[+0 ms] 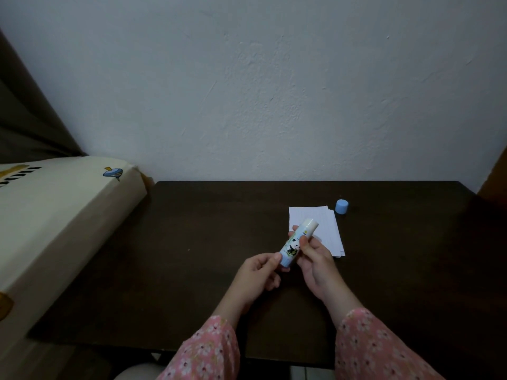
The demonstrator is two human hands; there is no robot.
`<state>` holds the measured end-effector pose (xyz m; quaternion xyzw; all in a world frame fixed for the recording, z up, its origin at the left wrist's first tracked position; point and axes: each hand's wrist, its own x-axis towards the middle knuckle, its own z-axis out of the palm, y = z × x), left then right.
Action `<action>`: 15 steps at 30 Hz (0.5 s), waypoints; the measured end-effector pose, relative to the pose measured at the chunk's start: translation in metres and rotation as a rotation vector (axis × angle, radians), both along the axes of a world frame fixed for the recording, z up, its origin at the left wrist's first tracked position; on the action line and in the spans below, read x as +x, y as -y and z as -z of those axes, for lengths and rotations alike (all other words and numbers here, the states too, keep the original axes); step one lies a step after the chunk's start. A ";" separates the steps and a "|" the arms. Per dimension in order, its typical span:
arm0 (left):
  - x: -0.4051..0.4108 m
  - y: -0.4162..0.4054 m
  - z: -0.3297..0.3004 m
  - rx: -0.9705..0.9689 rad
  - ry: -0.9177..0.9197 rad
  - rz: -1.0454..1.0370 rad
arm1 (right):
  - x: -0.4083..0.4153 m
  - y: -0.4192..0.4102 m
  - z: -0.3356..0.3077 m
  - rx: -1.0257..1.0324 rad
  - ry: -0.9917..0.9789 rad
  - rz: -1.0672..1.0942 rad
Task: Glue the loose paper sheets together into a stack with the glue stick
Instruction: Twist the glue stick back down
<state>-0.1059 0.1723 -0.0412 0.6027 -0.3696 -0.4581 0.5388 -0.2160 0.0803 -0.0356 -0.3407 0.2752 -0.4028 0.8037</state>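
Note:
Both hands hold an uncapped glue stick [299, 241], white with a panda print and a blue base, tilted with its glue end pointing up and away. My right hand [315, 263] grips its middle. The fingertips of my left hand [259, 272] pinch its blue base. Its light blue cap [341, 206] stands on the table beyond the sheets. A small pile of white lined paper sheets [327, 231] lies on the dark table, just behind my right hand, partly hidden by the stick and fingers.
The dark wooden table [192, 256] ends at a white wall. A cream bed with printed bedding [55, 215] presses against the table's left edge. A brown curtain hangs at far left. Pink floral sleeves cover both forearms.

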 end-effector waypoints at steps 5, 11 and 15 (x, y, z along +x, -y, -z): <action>0.002 -0.001 0.003 0.003 -0.042 -0.021 | -0.001 0.000 0.000 -0.001 -0.027 -0.022; 0.001 0.001 0.003 -0.003 -0.009 -0.008 | 0.000 0.002 0.003 -0.007 -0.039 -0.029; 0.001 0.002 0.001 0.025 -0.015 -0.004 | 0.001 0.002 0.004 -0.006 -0.019 -0.021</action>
